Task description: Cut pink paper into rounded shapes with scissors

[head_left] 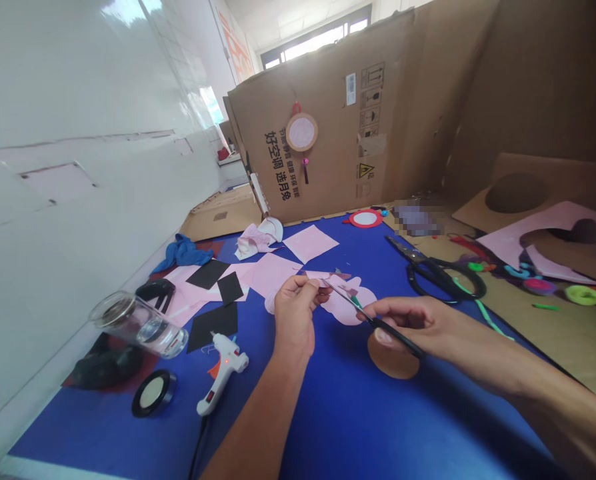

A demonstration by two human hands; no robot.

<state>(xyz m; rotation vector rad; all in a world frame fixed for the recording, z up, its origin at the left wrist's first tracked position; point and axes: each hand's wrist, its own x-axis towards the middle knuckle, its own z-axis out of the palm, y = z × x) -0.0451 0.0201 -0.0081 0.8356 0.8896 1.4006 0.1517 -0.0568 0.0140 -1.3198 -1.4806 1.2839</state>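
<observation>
Between my left thumb and fingers is a small piece of pink paper; my left hand is closed on it, hiding part. In my right hand are black-handled scissors, seen almost edge-on. Their thin metal blades point up and left and reach the paper at my left fingertips. Whether the blades are apart I cannot tell. Just behind, a pink paper cutout with a scalloped edge lies on the blue mat. A tan round piece rests under my right hand.
Pink sheets and black squares lie leftward. Nearer stand a white glue gun with a lit light, a tipped glass jar and a round lid. Large black scissors lie right. A cardboard wall rises behind.
</observation>
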